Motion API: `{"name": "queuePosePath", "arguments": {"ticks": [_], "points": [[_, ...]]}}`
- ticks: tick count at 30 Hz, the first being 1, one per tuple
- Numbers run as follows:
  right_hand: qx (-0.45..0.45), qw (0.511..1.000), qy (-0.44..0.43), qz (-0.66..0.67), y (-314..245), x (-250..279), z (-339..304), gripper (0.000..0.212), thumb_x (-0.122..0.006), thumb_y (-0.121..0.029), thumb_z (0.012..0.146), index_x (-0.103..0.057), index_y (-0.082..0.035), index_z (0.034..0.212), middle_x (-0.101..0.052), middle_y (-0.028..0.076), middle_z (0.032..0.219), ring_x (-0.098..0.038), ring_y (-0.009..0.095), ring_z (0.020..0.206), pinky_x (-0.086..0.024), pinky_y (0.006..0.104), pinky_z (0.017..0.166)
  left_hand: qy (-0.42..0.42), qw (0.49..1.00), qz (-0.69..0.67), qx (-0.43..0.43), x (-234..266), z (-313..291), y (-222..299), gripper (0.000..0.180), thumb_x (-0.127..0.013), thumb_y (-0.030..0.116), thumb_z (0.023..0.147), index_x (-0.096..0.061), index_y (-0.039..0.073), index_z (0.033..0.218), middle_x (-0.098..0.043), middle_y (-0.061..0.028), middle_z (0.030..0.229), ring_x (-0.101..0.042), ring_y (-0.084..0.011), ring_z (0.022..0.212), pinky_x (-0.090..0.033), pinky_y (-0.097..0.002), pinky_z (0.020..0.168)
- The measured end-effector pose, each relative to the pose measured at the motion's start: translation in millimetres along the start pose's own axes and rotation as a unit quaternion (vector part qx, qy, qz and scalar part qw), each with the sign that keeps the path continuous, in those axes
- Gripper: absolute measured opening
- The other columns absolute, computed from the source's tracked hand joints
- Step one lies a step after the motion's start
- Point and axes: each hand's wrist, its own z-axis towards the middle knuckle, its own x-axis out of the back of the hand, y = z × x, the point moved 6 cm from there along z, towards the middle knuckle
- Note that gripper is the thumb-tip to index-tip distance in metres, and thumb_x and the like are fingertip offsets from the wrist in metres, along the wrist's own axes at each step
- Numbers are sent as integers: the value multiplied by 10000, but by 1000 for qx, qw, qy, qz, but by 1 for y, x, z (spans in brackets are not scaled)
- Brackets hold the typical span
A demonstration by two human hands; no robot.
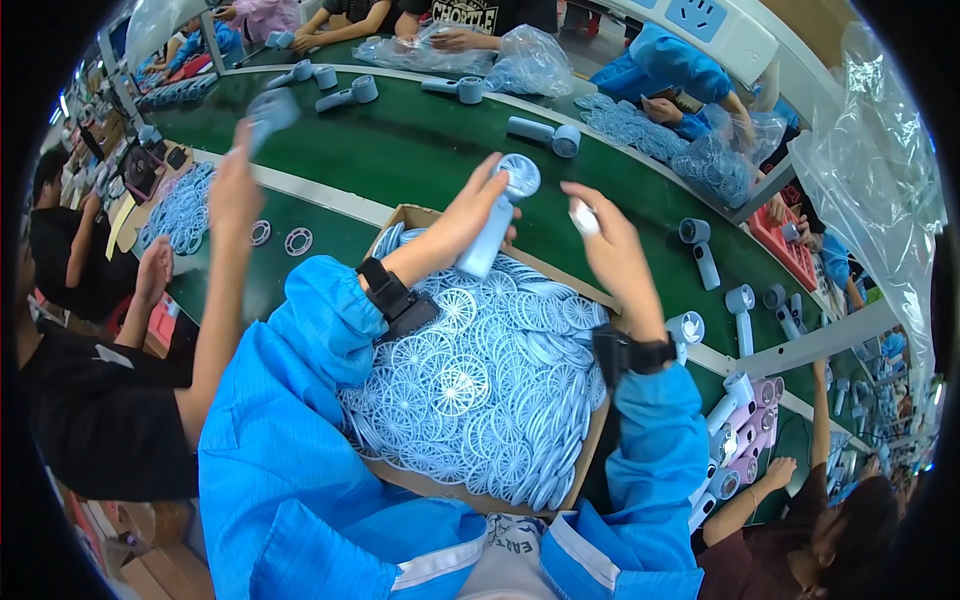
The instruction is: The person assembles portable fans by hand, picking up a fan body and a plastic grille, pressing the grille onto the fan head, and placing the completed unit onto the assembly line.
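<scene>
My left hand [458, 232] is closed around a light blue handheld fan [487, 240], its round head up and its handle slanting down toward me. To the right of the fan head, my right hand [612, 245] is raised with the index finger stretched out and no part visible in its fingers. A white wrap [584, 217] covers one of its digits. Below both hands is an open cardboard box [403, 216] heaped with light blue, spoked round fan grilles [480, 400]. The fan is above the far edge of the box.
A green conveyor [420, 130] runs across in front, carrying several light blue fans [545, 135]. At left, a co-worker's blurred hand [236, 190] lifts a fan beside a pile of blue rings [185, 210]. Pink and blue fans [740, 435] stand at right. Clear plastic [870, 180] hangs there.
</scene>
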Motion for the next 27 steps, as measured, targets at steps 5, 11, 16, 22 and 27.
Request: {"name": "queuePosePath", "arguments": {"ticks": [5, 11, 16, 22, 27], "points": [[-122, 959, -88, -240, -23, 88, -35, 271, -540, -141, 894, -599, -76, 1151, -646, 110, 962, -607, 179, 891, -465, 296, 803, 164, 985, 45, -41, 30, -2, -4, 607, -500, 271, 948, -227, 160, 1479, -540, -116, 1176, -545, -179, 1036, -477, -305, 875], [-281, 882, 4, -378, 98, 224, -73, 321, -538, -165, 869, -592, -66, 1169, -659, 134, 997, -619, 231, 910, -467, 321, 816, 77, 985, 139, -73, 20, 16, -2, 453, -490, 219, 935, -453, 105, 1372, -544, -119, 1238, -548, -188, 1064, -476, -311, 869], [-292, 861, -23, -415, 210, 265, -71, 388, -555, -195, 847, -582, -59, 1209, -652, 171, 1048, -620, 258, 941, -468, 323, 837, 90, 982, 149, -73, 24, 12, -6, 358, -467, 161, 926, -565, 81, 1261, -587, -79, 1167, -572, -158, 993, -484, -294, 825], [-294, 879, -24, -374, 290, 264, -55, 530, -643, -269, 808, -506, -22, 1256, -642, 156, 1036, -630, 254, 765, -501, 361, 621, 106, 982, 131, -87, 33, 13, -10, 325, -451, 135, 919, -601, 60, 1197, -625, -48, 1060, -587, -131, 881, -490, -276, 750], [-369, 863, -76, -335, 318, 259, -30, 397, -607, -261, 842, -524, -6, 1134, -594, 117, 867, -556, 198, 527, -417, 324, 437, 68, 971, 209, -89, 26, 11, -12, 305, -449, 133, 917, -620, 52, 1156, -631, -39, 992, -584, -112, 845, -485, -256, 726]]}}
